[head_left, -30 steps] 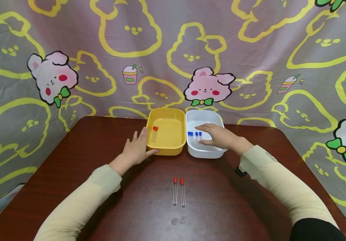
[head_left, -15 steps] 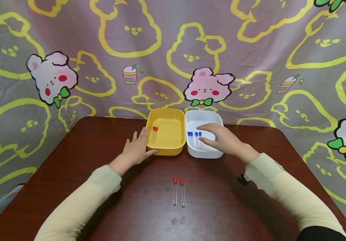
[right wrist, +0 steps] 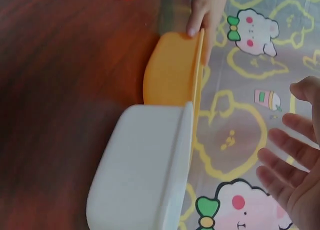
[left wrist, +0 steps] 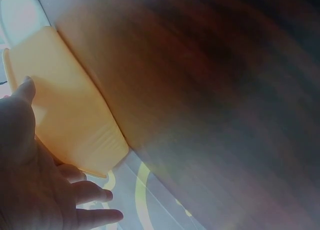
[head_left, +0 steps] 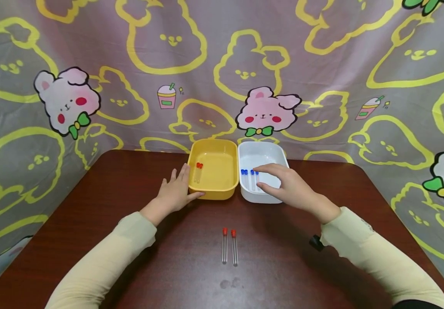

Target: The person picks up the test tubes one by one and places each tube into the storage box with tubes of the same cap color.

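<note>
My left hand lies against the left side of a yellow basin, fingers spread, thumb at its front. Two test tubes with red caps lie inside that basin. Over the right part of a white basin hovers my right hand, thumb and fingers apart and nothing between them. Several blue-capped test tubes lie in the white basin, partly hidden by that hand. On the table in front are two red-capped test tubes, a left one and a right one. The right wrist view shows the right hand above the rims.
Both basins stand side by side on a dark reddish-brown table, near its back edge. Behind and beside the table hangs a patterned cloth. Some small wet-looking marks show near the front of the table.
My right hand has drawn slightly right and back toward me over the white basin. The left hand, the basins and the test tubes stay in place.
</note>
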A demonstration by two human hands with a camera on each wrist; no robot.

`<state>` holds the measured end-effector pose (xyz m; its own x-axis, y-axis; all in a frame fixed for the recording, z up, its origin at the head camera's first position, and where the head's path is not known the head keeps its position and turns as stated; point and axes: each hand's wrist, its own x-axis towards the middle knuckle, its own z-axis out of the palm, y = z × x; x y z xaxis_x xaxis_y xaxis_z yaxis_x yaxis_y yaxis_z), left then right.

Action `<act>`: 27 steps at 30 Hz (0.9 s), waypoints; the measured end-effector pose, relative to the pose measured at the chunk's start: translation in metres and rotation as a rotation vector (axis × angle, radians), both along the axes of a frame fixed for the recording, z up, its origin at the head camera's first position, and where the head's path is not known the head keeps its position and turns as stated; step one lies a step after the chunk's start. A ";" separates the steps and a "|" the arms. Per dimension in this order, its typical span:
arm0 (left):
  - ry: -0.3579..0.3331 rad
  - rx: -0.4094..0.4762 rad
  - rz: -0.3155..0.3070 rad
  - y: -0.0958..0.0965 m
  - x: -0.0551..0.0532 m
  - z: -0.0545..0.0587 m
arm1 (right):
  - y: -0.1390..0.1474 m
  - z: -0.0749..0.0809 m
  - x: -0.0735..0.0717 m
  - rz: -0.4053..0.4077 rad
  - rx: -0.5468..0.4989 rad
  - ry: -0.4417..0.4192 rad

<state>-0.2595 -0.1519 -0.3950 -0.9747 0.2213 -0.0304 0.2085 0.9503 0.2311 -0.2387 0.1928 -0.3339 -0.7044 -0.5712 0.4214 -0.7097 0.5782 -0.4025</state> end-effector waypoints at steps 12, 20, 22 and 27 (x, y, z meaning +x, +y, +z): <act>0.003 -0.006 0.004 0.001 0.001 -0.001 | -0.009 -0.028 0.025 0.007 0.058 -0.083; 0.001 -0.014 0.009 0.001 0.000 -0.001 | -0.022 -0.046 0.038 0.070 0.247 -0.032; -0.001 -0.011 0.012 0.001 0.001 0.000 | -0.025 -0.049 0.041 0.092 0.280 -0.018; -0.004 -0.009 0.014 0.002 0.000 0.000 | -0.031 -0.054 0.046 0.121 0.333 0.002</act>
